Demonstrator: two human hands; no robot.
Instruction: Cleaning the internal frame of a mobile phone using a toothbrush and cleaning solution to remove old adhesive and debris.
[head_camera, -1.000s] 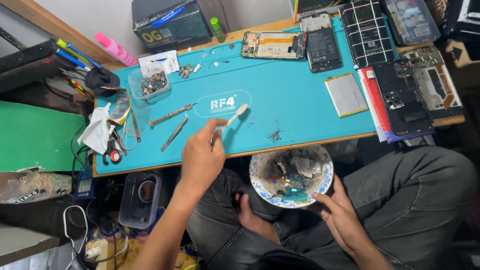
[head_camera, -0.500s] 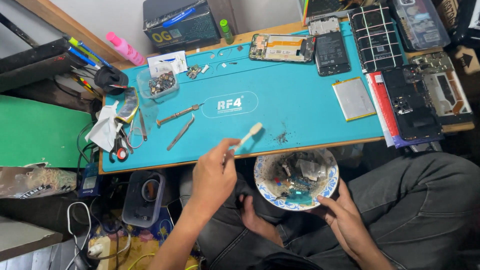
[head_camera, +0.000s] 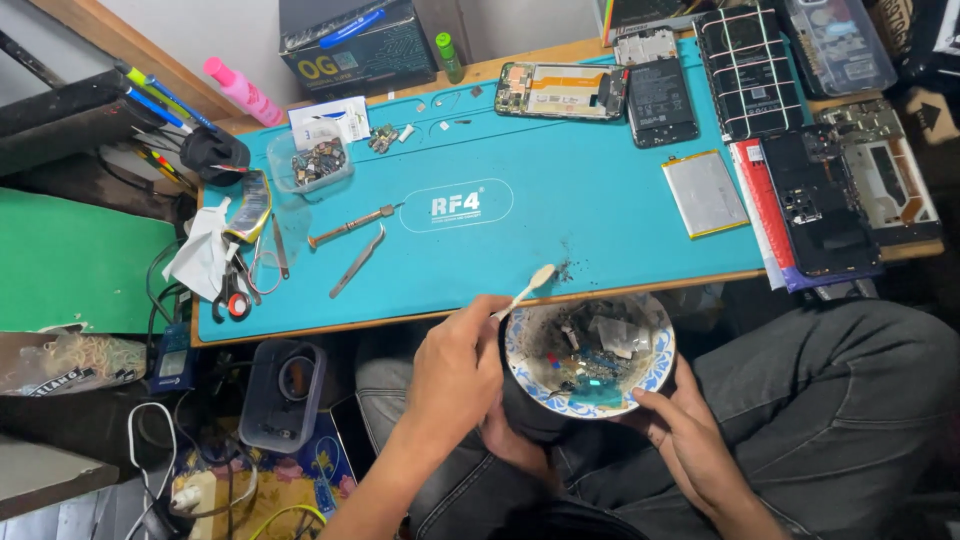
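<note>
With the left hand (head_camera: 455, 375) closed around the small white brush (head_camera: 524, 291), sweep gently toward the blue-patterned ceramic bowl (head_camera: 655, 375) that the right hand (head_camera: 690, 445) cups just beside it.

I see a wooden bench (head_camera: 905, 250) covered almost wholly by a teal work mat (head_camera: 560, 215). On the mat's left edge lie a crumpled white tissue (head_camera: 203, 257), scissors (head_camera: 236, 295) and a clear tub of small parts (head_camera: 312, 165). Nearer the middle rest a screwdriver (head_camera: 350, 226) and tweezers (head_camera: 357, 262), side by side but apart. An opened phone frame (head_camera: 560, 90) and a dark phone back (head_camera: 662, 102) lie along the far edge, touching. A flat silver battery (head_camera: 704, 193) sits to the right, beside a black phone chassis (head_camera: 820, 205). A little dark debris (head_camera: 566, 270) marks the near edge.
</note>
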